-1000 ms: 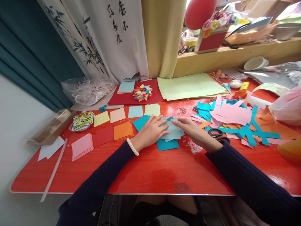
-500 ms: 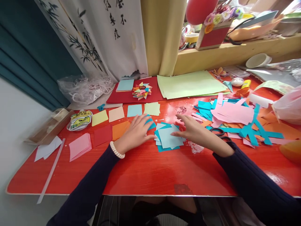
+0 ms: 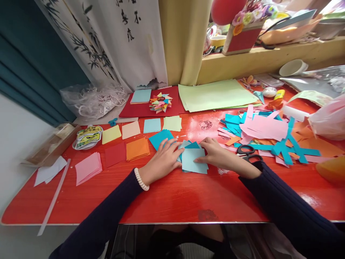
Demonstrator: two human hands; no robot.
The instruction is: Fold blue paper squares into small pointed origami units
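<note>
Red tabletop (image 3: 167, 201) bears the blue paper stack (image 3: 194, 166) centrally; the left hand (image 3: 164, 156), fingers slightly spread, touches its left side; the right hand (image 3: 215, 154) its right, pinch unclear. Scissors (image 3: 247, 149) lie right; red surface reaches the near edge.

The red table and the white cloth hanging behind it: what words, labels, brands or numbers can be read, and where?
"不" and "痕": white cloth hanging with black brushwork; its other characters are cut off or unclear.
"果汁": flat yellow-green pouch; remaining print too small.
Unreadable: marks on the white paper tag at the clear plastic bag.
</note>
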